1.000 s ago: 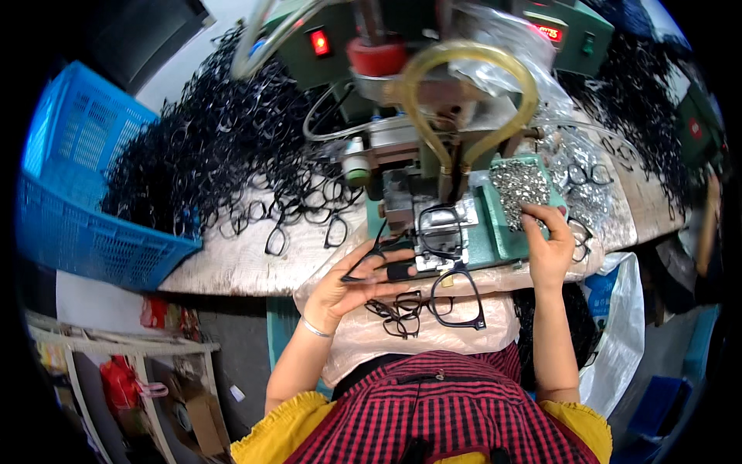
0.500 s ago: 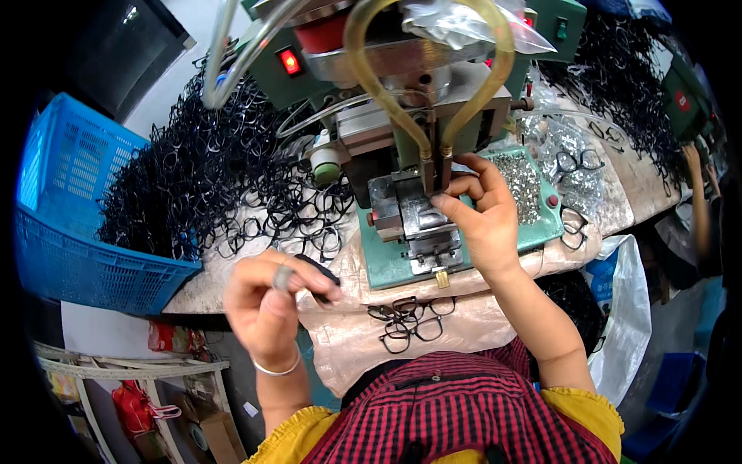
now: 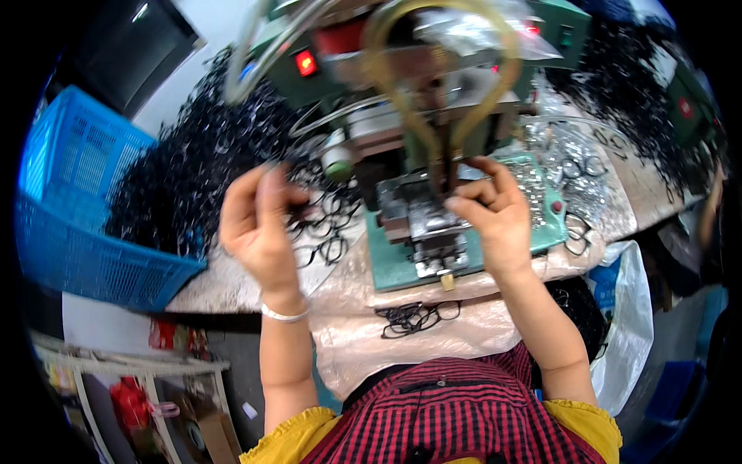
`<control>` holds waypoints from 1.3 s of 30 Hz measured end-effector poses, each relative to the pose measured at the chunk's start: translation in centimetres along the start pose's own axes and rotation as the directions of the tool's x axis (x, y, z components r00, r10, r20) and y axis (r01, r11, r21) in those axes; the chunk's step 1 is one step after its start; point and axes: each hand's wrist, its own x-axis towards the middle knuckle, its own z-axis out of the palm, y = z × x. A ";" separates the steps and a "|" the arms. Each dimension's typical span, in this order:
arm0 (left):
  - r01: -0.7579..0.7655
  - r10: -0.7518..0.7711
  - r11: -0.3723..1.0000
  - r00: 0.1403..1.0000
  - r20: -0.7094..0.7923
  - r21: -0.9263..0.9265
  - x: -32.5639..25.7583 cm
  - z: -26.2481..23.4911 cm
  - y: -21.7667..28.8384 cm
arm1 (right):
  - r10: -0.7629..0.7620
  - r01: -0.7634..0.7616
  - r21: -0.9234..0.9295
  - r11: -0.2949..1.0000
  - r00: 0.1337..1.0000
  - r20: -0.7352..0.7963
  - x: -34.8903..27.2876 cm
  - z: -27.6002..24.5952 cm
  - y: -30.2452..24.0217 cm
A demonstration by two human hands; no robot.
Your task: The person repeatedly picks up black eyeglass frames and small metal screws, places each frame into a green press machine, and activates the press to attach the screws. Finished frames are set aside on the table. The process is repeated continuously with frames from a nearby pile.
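Observation:
My left hand is raised over the edge of a big heap of black eyeglass frames. Its thumb and fingers are curled around one black eyeglass frame. My right hand is at the metal fixture of a green bench machine. Its fingertips pinch a small dark part right under the machine's head; what the part is stays hidden. The fixture stands on a green base plate. Two black frames lie on the beige cloth over my lap.
A blue plastic basket stands at the left of the table. More black frames are piled at the back right. Clear bags of small shiny parts lie right of the machine. A white plastic bag hangs off the table's right edge.
My left hand has risen from in front of the table toward the heap of frames. My right hand has stayed at the fixture. The view has tilted closer to the machine.

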 end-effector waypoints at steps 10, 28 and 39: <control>-0.241 -0.228 0.464 0.897 0.378 0.852 -8.6 -10.4 -15.9 | 0.032 -0.030 -0.056 0.998 0.998 0.049 0.6 -0.3 0.6; -0.087 0.150 0.933 0.976 0.159 -0.348 -0.7 3.6 1.6 | -0.025 0.031 -0.070 0.997 0.996 0.087 0.7 0.0 -0.4; -0.254 0.277 0.960 0.918 0.285 -0.117 -2.8 3.0 2.1 | -0.099 0.108 -0.198 0.974 0.993 0.057 -0.9 0.4 -1.3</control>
